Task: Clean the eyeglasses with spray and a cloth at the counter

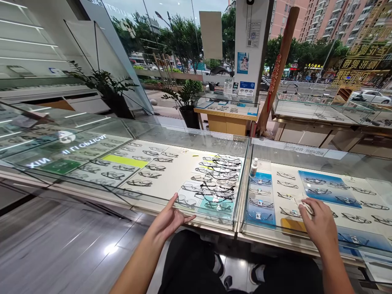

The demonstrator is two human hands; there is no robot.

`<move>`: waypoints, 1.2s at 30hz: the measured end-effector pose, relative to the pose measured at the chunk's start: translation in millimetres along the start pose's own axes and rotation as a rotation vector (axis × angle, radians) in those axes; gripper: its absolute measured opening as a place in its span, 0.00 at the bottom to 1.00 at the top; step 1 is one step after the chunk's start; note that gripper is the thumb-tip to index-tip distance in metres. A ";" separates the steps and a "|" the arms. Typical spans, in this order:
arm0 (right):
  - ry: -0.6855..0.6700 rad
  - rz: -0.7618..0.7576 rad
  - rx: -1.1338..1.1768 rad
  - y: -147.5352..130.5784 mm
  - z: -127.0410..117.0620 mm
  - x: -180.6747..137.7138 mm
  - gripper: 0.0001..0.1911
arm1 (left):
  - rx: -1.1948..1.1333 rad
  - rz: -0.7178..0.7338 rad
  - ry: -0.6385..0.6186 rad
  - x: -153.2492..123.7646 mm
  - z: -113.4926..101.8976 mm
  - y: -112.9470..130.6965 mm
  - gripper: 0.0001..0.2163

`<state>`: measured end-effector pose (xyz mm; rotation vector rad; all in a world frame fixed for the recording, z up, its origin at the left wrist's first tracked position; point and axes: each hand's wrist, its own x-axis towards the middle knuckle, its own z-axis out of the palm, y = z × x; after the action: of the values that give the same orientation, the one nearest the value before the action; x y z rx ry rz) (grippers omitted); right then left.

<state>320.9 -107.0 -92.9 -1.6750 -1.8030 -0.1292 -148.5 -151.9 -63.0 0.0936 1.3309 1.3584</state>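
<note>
My left hand [171, 220] is open at the front edge of the middle glass display case [171, 179], thumb raised and fingers spread, holding nothing. Inside that case, rows of eyeglasses [143, 183] lie on a white base, with a denser group of dark frames toward its right end. My right hand [320, 220] is closed over a crumpled pale cloth [298, 200] above the right glass display case [284, 163]. Part of the cloth is hidden by the fingers. A small white spray bottle [254, 167] stands upright near the left end of the right case.
Blue display cards [259, 200] and a yellow-brown piece [292, 225] lie around the right case. Potted plants [190, 102], a wooden counter [228, 122] and a leaning wooden post [277, 69] stand beyond. My legs [196, 261] are below the cases' front edge.
</note>
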 end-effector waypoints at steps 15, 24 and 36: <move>-0.005 -0.016 0.011 -0.8 -2.3 3.3 0.21 | 0.233 0.512 0.400 -37.6 -9.0 -26.4 0.41; -0.003 0.007 0.013 -0.9 -2.9 6.5 0.19 | 0.818 0.846 -0.152 -59.4 40.3 -0.2 0.05; 0.013 -0.031 0.001 -0.9 1.4 6.8 0.19 | 1.702 1.175 -0.347 7.1 64.4 12.3 0.08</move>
<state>319.8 -100.7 -90.1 -1.6423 -1.8200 -0.1519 -113.0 -103.2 -36.2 2.3835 1.7858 0.5005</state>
